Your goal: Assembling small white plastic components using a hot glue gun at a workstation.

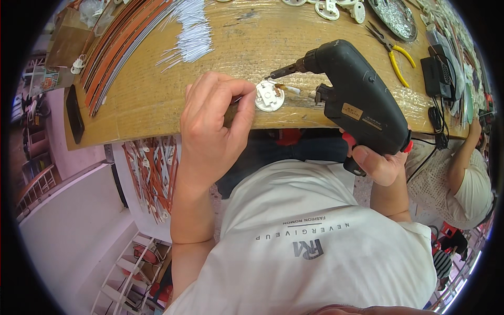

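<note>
My right hand (pixel 375 160) is wrapped round the handle of a black pistol-shaped soldering gun (pixel 362 84) with a red trigger. Its dark metal tip (pixel 283 72) points left, at the upper edge of a small round white plastic part (pixel 270 96) lying on the table. From the gun's front a thin, pale feed piece (pixel 289 89) with a brownish end reaches over that part. My left hand (pixel 215 115) is closed in a pinch, thumb and forefinger together at the part's left edge. What sits between those fingertips is hidden.
Bundles of brown and grey wires (pixel 123 52) and a pile of short white wires (pixel 194 34) lie at the far left. A phone (pixel 74 114) rests on the left edge. Far right are yellow-handled pliers (pixel 394 52), a metal dish (pixel 396 18) and a black adapter (pixel 437 76). Another person (pixel 446 173) sits at right.
</note>
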A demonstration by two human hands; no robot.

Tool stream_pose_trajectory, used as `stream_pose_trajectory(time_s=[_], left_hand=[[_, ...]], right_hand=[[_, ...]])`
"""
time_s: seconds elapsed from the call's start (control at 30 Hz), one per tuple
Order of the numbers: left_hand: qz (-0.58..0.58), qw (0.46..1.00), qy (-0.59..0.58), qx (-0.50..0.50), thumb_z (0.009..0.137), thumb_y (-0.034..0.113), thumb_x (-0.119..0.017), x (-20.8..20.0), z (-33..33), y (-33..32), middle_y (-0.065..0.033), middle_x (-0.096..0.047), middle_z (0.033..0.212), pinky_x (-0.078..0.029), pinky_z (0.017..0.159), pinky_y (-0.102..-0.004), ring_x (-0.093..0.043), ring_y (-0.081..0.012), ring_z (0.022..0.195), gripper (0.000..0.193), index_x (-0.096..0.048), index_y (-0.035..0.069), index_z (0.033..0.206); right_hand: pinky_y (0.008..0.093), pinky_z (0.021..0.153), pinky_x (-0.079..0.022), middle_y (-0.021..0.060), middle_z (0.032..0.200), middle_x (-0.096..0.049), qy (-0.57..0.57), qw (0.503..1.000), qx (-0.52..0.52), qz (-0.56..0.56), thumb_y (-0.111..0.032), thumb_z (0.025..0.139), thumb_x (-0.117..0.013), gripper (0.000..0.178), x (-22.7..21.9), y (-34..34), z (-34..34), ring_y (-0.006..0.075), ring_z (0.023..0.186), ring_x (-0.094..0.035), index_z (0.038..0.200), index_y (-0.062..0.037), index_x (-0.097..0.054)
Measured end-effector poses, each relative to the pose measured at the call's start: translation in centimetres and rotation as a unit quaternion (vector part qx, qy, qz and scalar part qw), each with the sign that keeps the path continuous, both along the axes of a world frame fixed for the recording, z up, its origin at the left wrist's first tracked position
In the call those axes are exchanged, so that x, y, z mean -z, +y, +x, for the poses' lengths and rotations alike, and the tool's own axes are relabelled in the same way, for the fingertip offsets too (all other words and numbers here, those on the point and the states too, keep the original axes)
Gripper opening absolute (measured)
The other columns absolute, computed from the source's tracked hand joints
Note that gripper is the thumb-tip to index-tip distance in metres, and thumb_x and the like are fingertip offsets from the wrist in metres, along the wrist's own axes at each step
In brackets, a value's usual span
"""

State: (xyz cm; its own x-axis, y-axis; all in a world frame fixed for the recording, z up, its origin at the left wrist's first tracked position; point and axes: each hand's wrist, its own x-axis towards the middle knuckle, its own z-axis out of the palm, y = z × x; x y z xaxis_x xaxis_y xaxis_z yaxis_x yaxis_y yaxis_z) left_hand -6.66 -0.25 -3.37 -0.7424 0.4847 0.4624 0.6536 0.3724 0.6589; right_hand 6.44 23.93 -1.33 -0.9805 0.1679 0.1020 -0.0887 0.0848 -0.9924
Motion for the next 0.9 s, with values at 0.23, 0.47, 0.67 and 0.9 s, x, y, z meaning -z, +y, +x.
stream_pose_trajectory(time_s=[0.23,0.47,0.67,0.9], left_hand=[[0.0,1.0,0.001,0.0,0.081,-0.002,-0.075,0.0,0.0,0.0,-0.0084,-0.064,0.086,-0.044,0.073,-0.0367,-0.06,-0.0269,0.079,0.014,-0.067,0.004,0.09],[-0.003,1.0,0.0,0.001,0.081,-0.002,-0.075,-0.1,0.1,0.0,-0.0084,-0.064,0.087,-0.044,0.074,-0.0369,-0.061,-0.027,0.079,0.014,-0.067,0.004,0.091],[-0.009,1.0,-0.004,-0.003,0.082,-0.002,-0.075,-0.1,0.1,0.0,-0.0086,-0.064,0.087,-0.045,0.074,-0.0373,-0.061,-0.0275,0.08,0.014,-0.067,0.004,0.091],[-0.016,1.0,0.02,-0.013,0.082,0.0,-0.076,-0.7,0.4,-0.2,-0.0072,-0.064,0.086,-0.043,0.078,-0.0365,-0.061,-0.0254,0.08,0.014,-0.069,0.004,0.094]], right_hand=[[0.029,0.064,-0.051,0.0109,0.081,-0.072,-0.013,1.0,0.024,0.004,-0.012,0.066,-0.073,0.029,0.3,-0.2,0.4,0.0209,0.066,-0.065,0.091,0.003,-0.071],[0.0289,0.064,-0.051,0.011,0.081,-0.071,0.004,1.0,0.021,-0.005,-0.012,0.068,-0.073,0.03,0.4,-0.2,0.3,0.02,0.066,-0.064,0.093,0.0044,-0.07],[0.0285,0.065,-0.051,0.0115,0.082,-0.071,0.003,1.0,0.009,-0.004,-0.011,0.067,-0.073,0.031,0.5,0.1,0.3,0.0203,0.068,-0.064,0.094,0.0045,-0.07],[0.0298,0.064,-0.056,0.021,0.109,-0.07,0.104,0.988,-0.096,0.061,-0.012,0.077,-0.076,0.067,1.8,1.6,0.9,0.0194,0.077,-0.067,0.136,0.0085,-0.053]])
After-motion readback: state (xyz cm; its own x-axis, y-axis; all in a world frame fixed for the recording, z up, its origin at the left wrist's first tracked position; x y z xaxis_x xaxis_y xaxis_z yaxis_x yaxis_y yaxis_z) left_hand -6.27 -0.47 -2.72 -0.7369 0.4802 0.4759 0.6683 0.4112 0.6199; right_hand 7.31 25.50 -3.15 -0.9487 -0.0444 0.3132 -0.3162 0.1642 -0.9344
